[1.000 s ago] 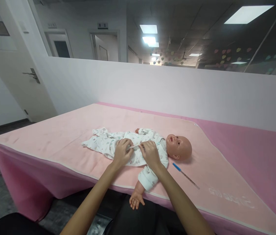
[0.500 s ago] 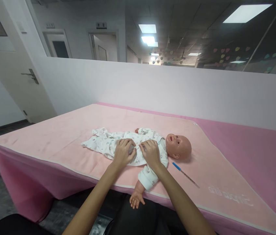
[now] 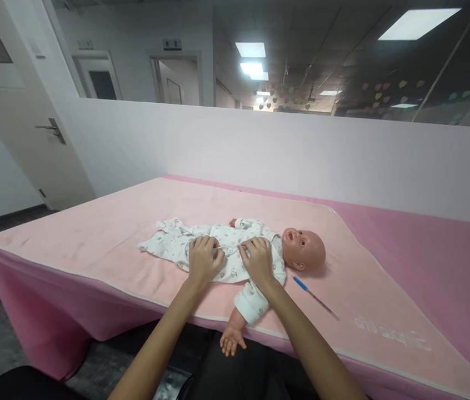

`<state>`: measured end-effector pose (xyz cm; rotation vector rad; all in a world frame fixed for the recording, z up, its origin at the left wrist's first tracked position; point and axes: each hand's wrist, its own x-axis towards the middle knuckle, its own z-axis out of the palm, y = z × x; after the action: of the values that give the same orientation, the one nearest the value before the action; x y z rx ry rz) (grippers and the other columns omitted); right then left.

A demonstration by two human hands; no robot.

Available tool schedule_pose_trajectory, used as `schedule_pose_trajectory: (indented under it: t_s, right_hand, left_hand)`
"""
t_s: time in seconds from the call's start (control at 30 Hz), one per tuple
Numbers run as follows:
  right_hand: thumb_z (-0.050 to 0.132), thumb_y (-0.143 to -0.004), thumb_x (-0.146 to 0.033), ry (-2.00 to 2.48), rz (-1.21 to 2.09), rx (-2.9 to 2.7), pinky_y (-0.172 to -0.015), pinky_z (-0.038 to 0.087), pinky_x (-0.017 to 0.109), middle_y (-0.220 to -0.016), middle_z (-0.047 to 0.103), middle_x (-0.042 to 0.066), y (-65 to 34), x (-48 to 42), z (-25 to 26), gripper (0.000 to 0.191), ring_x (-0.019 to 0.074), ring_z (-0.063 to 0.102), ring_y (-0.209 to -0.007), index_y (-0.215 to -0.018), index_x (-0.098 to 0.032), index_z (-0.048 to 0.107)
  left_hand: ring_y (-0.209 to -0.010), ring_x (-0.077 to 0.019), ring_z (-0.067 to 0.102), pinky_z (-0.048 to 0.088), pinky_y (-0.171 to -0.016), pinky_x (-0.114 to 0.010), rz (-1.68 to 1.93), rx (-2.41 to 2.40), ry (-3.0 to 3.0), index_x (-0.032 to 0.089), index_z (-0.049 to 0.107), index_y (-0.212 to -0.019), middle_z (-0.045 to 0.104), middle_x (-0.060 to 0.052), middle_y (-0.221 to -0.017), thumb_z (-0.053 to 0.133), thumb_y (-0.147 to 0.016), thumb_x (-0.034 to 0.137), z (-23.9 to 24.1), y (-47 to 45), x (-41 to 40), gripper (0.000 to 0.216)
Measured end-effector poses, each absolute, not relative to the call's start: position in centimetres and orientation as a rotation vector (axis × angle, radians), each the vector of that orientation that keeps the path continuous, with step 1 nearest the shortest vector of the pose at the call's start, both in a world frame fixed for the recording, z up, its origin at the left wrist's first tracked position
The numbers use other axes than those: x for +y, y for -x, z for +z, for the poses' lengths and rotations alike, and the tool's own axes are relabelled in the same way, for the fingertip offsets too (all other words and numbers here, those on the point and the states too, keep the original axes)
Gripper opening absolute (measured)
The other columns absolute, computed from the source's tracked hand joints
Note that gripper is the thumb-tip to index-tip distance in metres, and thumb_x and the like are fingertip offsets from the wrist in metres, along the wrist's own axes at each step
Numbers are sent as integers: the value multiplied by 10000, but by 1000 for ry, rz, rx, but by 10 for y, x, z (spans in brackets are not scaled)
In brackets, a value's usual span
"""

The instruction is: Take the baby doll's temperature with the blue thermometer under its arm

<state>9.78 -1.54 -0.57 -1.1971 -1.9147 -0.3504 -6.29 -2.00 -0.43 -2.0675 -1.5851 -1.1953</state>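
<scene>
A baby doll (image 3: 304, 250) lies on its back on a pink blanket (image 3: 114, 233), head to the right, dressed in a white printed onesie (image 3: 176, 244). Both my hands rest on the doll's chest and belly. My left hand (image 3: 202, 260) has its fingers curled, pinching the onesie's front fabric. My right hand (image 3: 256, 261) is closed on the fabric close to the doll's neck. One doll arm (image 3: 235, 328) hangs over the table's front edge.
A thin pen-like stick with a blue end (image 3: 315, 298) lies on the blanket right of the doll. The table's cover (image 3: 426, 250) is darker pink. A white partition wall (image 3: 260, 150) stands behind; a door (image 3: 22, 111) is at the left.
My left hand has slid a little to the left along the onesie's front, away from my right hand. The right hand and the doll have stayed put.
</scene>
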Motion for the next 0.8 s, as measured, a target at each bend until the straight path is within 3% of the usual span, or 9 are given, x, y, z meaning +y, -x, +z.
schedule_pose_trajectory:
  t_s: [0.37, 0.57, 0.8]
  right_hand:
    - [425, -868, -204, 1224, -327, -1813, -794, 331, 343, -752, 563, 39, -98, -14, -6, 167, 179, 483, -775, -787, -203, 570]
    - [369, -874, -131, 1219, -304, -1804, -790, 341, 322, -850, 584, 49, -100, -13, -7, 205, 177, 491, -834, -899, -193, 562]
    - [363, -883, -177, 1214, -282, -1825, -822, 337, 315, -792, 589, 35, -104, -15, -6, 205, 165, 499, -802, -832, -191, 561]
  left_hand:
    - [-778, -237, 514, 310, -769, -395, -1352, -1689, 1878, 208, 549, -862, 620, -49, -788, 420, -820, 272, -8, 65, -16, 150]
    - [-823, -244, 504, 300, -783, -394, -1376, -1730, 1789, 205, 546, -867, 596, -56, -823, 425, -796, 212, -7, 69, -15, 140]
    - [-873, -246, 504, 298, -807, -393, -1367, -1726, 1802, 203, 541, -891, 594, -63, -893, 415, -778, 147, -6, 70, -15, 178]
